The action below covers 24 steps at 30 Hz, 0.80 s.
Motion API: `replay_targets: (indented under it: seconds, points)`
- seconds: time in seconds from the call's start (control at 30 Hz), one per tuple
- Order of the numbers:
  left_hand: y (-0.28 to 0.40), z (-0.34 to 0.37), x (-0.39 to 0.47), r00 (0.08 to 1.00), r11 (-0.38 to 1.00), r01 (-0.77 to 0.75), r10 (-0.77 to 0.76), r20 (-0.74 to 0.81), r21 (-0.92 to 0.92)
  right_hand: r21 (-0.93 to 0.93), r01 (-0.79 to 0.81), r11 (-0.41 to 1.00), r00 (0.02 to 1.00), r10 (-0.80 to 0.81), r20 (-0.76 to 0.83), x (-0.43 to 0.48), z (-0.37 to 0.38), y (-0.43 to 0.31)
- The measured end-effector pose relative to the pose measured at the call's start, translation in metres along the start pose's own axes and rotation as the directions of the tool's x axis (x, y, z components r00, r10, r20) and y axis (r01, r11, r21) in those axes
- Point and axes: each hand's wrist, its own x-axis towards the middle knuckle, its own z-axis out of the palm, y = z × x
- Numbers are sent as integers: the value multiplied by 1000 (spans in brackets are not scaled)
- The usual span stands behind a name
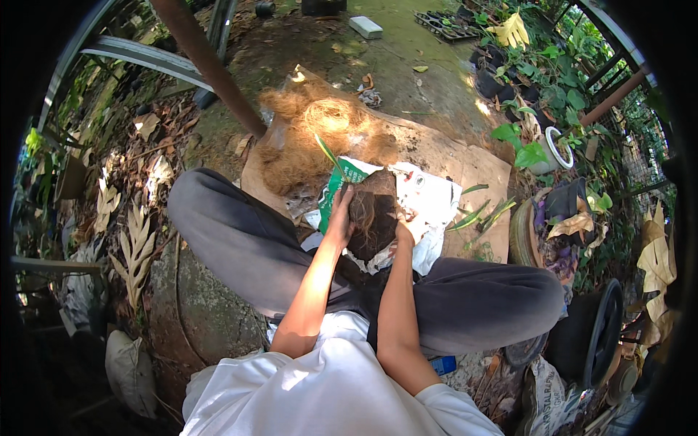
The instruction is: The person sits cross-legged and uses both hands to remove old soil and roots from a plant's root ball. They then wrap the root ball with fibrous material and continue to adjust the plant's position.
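Note:
My left hand (340,219) holds a root clump (362,213) with stringy fibres, at the left side of an opened plastic bag. A striped green leaf (329,154) rises beside its fingers. My right hand (409,228) grips the bag's white plastic edge (433,191) on the right. Dark soil (380,223) lies in the bag between the hands. The bag's green printed part (334,199) shows behind my left hand. Cut variegated leaves (473,215) lie to the right on a flattened cardboard sheet (485,169).
Loose coconut fibre (322,122) is heaped on the cardboard's far left. A rusty metal post (218,71) slants down beside it. Potted plants and a white-rimmed pot (560,148) line the right side. A white block (366,27) and a black seedling tray (444,26) lie farther off.

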Motion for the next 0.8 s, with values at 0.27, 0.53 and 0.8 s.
replay_targets:
  seconds: [0.27, 0.53, 0.8]
  points:
    - [5, -1, -2, 1000, 1000, -3, 3, 16, -9, 534, 4, 846, 957, -158, 243, -10, -28, -44]
    - [-1, 4, 0, 986, 966, -162, 165, 0, 201, 485, 359, 798, 752, -555, 356, -34, -53, -102]
    - [-9, 5, 1, 981, 961, -188, 176, 76, 203, 450, 464, 763, 781, -592, 199, -45, -30, -97]
